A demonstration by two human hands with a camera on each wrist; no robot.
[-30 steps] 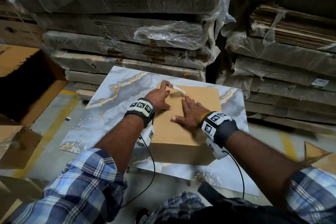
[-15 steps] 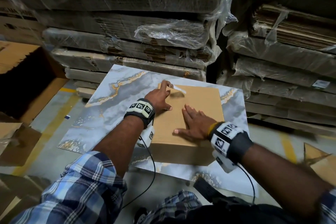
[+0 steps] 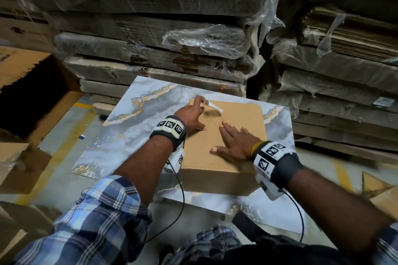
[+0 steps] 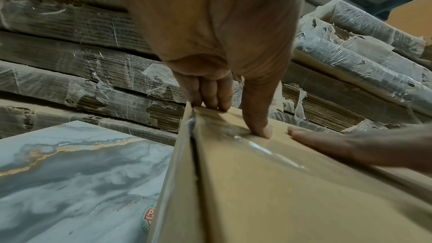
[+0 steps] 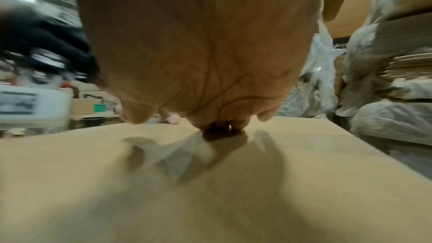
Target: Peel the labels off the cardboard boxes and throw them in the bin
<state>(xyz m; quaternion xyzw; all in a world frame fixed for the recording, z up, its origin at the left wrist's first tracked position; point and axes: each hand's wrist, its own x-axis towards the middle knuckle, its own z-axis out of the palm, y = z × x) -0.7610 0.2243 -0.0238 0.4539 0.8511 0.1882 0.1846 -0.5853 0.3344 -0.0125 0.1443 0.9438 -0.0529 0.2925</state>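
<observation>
On the marbled slab, near to far:
Sleeves: blue plaid cuffs point(image 3: 103, 217) at the bottom of the head view, rolled above bare forearms.
Right hand: the right hand point(image 3: 234, 146) lies flat on top of the cardboard box point(image 3: 241, 118), fingers straight and spread, palm down, gripping nothing; the right wrist view shows it pressed to the brown surface, though blurred.
Cardboard box: brown, closed, standing on the slab's right half, its near wall in shadow.
Left hand: the left hand point(image 3: 191, 116) reaches along the box's left edge toward the far left corner; its fingers curl and pinch a strip of label point(image 3: 213, 106), while the thumb points right and presses on the box top, as the left wrist view shows.
Label: a pale, narrow strip, lifted at the pinched end, running right across the far part of the box top.
Slab: grey marble pattern with gold veins point(image 3: 133, 135), lying flat under the box.
Behind: stacks of flattened cardboard point(image 3: 150, 66) wrapped in torn clear film.
</observation>
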